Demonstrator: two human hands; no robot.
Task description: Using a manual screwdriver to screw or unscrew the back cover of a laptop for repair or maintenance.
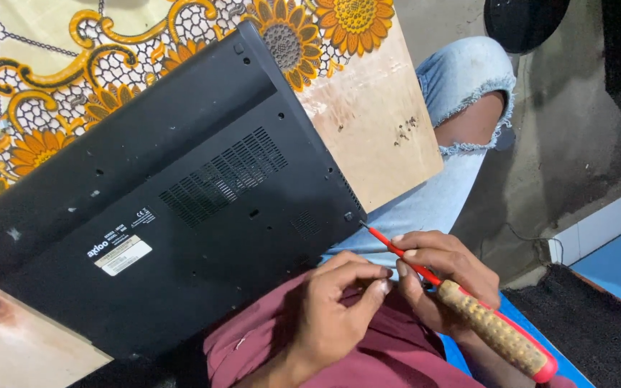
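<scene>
We hold a red screwdriver [468,309] in our right hand [443,280], fingers closed around its thin red shaft just ahead of the yellowish, textured handle. The tip points up-left and sits just beside the near right corner of a black laptop [174,194] that lies bottom side up. Our left hand [339,305] is pinched shut, thumb against fingertips, touching the right hand by the shaft; whether something small is caught in that pinch we cannot tell.

The laptop lies tilted across a wooden table [375,115], its near edge hanging over our lap and maroon shirt [368,359]. A sunflower-patterned cloth [44,79] covers the table's far left part, and the laptop hides much of it. To the right of the laptop a strip of bare wood stays open up to the table's right edge, beyond which our knee in torn light jeans [461,93] shows.

The screwdriver's tip is too fine to make out. The handle's end nearly reaches the bottom of the frame, and our left forearm is cut off there.
</scene>
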